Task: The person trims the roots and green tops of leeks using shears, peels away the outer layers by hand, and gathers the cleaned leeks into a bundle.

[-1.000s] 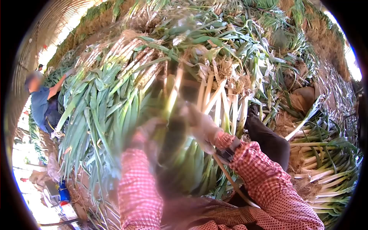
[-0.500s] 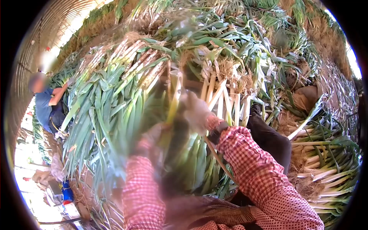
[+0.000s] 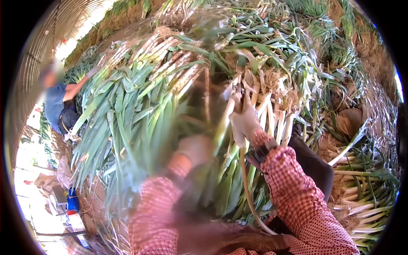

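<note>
My right hand (image 3: 244, 124), in a pale glove, is closed around what looks like an air blow gun (image 3: 240, 87). Its dark tip points up among the pale stalks and a tan hose (image 3: 247, 187) drops from the hand towards my lap. My left hand (image 3: 196, 148), also gloved, is smeared by motion in front of the leaves, so its fingers cannot be made out. One long green onion (image 3: 222, 127) slants just left of my right hand. Beyond are white-stalked onions with shaggy roots (image 3: 276, 87). Soil-covered onions (image 3: 176, 70) with long leaves lie to the left.
Another person (image 3: 61, 100) in a blue shirt bends over the heap at far left. More onions (image 3: 361, 199) are piled at lower right, beside my dark-clad knee (image 3: 316, 170). A blue object (image 3: 72, 199) sits at lower left under a curved ribbed roof (image 3: 46, 34).
My right hand has shifted a little right, and the gun's tip now shows. My left hand has also moved right, away from the stalk's lower part. The view has swung slightly.
</note>
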{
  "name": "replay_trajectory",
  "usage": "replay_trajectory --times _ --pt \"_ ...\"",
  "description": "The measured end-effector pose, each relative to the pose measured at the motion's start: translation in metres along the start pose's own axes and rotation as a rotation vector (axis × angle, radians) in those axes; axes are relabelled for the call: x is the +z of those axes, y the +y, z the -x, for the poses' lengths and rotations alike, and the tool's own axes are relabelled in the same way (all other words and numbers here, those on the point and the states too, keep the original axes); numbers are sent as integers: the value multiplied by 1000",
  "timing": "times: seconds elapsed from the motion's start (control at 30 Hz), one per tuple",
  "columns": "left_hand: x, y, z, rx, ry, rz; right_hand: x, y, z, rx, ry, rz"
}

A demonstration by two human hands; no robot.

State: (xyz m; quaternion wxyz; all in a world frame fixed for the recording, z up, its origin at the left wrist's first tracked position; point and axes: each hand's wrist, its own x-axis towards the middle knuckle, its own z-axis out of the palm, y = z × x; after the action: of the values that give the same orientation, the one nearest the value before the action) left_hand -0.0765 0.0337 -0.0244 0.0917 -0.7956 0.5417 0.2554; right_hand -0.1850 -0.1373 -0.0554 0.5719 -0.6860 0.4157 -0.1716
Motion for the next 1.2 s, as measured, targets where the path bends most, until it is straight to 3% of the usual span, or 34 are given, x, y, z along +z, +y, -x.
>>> replay_trajectory --times 0.03,0.07,0.1,0.13,0.2,0.23,0.27,0.33,0.43,0.47,0.6,0.67,0.8,0.93,1.07,1.2 --pt "-3 -15 -3 -190 434 120 -6 -28 27 47 -89 5" --pt "-5 -51 -32 -287 570 -44 5 -31 39 18 -191 10" --pt "-5 -78 -46 -327 840 -262 15 -34 49 -8 -291 17" --pt "-12 -102 -60 -404 874 -375 19 -46 54 37 -483 26" --pt "-27 -127 -78 -634 672 -308 46 -56 51 -37 -623 116" --pt "-36 -131 -84 -667 625 -259 65 -54 47 -154 -573 198" --pt "-45 -133 -86 -700 575 -210 60 -74 47 -120 -683 70" --pt "-48 -130 -87 -748 497 -137 104 -26 -7 -382 -533 137" --pt "-57 -127 -87 -804 448 -77 113 -26 -26 -444 -399 197" --pt "-53 -119 -80 -768 537 -148 108 -29 -16 -357 -426 184" --pt "-30 -131 -96 -838 435 -105 70 -38 41 -196 -555 134" --pt "-35 -87 -66 -781 390 -216 57 -33 54 -63 -515 211" --pt "-31 -63 -32 -660 464 -303 47 16 97 -193 -537 2" --pt "-37 -40 -24 -610 225 -183 23 -22 129 126 -623 -62" --pt "-15 -53 -27 -637 388 151 23 0 158 -142 -534 36" --pt "-9 -56 -19 -587 412 244 37 3 132 -92 -449 85"
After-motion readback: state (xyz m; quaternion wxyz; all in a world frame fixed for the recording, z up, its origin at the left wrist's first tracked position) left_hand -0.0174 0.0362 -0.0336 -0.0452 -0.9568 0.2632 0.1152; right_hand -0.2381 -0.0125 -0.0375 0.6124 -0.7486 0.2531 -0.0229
